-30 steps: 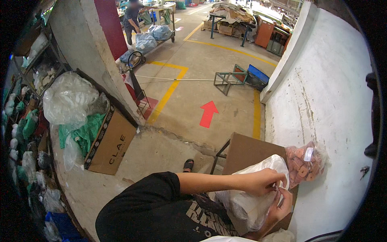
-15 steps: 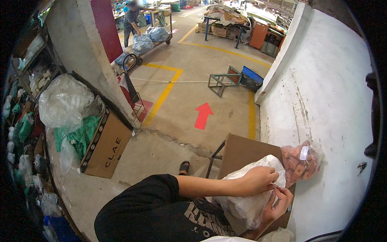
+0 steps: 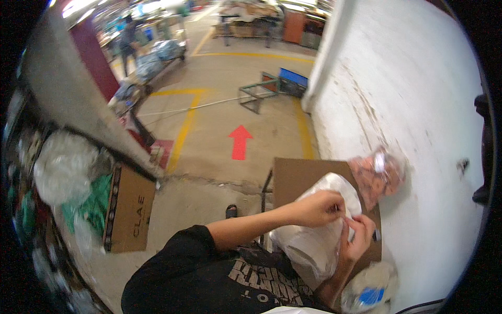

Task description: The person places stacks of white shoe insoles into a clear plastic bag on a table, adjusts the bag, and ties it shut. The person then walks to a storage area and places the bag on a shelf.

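A translucent white plastic bag lies on a brown cardboard-topped table in front of me, with pale contents I cannot make out. My left hand reaches across from the left, its fingers closed at the bag's upper right edge. Close beside it, my right hand pinches the same edge, thumb against the fingers. The fingertips of both hands almost meet there. Just beyond them, a clear bag of orange-pink pieces with a white label rests against the wall. Another clear bag, with a blue patch, sits below my right hand.
A white wall closes off the right side. At left stands an open cardboard box with green and clear plastic. Ahead are a red floor arrow, a tipped metal frame, and a person beside a loaded cart.
My view has turned, so the surroundings shift left and up and blur. The bag with the blue patch shows more fully. Both hands stay at the white bag's edge.
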The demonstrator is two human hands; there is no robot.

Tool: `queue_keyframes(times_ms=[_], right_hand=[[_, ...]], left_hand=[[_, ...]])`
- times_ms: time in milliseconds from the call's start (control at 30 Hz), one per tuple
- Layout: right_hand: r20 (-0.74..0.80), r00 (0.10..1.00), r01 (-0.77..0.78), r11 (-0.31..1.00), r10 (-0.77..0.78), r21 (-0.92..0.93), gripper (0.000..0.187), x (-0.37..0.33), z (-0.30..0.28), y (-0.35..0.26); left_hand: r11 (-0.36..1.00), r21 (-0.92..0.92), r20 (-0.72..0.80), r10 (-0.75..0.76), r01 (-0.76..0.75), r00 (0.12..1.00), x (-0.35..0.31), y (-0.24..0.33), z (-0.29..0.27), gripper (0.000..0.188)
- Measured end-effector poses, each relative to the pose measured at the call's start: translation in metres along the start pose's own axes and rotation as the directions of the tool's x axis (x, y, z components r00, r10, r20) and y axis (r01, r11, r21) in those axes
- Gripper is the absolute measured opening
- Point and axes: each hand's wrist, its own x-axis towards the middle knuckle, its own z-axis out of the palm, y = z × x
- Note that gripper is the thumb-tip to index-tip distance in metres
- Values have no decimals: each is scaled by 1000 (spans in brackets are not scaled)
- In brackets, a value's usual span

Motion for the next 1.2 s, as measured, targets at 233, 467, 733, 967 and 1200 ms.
queue_keyframes(times_ms=[233, 467, 733, 967, 1200], right_hand=[[4, 1000, 8, 999, -8, -41, 15, -5, -2, -15], [-285, 952, -70, 987, 110, 147, 12, -54, -24, -28], [-286, 908, -266, 948, 308, 175, 27, -45, -11, -37], [38, 937, -336, 925, 348, -175, 44, -33, -13, -57], [230, 931, -180, 906, 282, -383, 21, -26, -21, -75]], left_hand=[[885, 436, -303, 315, -162, 899, -5, -26, 11, 17], [931, 353, -225, 186, -98, 957, 11, -60, -37, 15], [962, 136, 70, 229, -237, 971, 11, -21, 12, 23], [989, 115, 14, 89, -90, 996, -10, -12, 19, 20], [998, 60, -19, -28, 29, 999, -33, -8, 14, 14]])
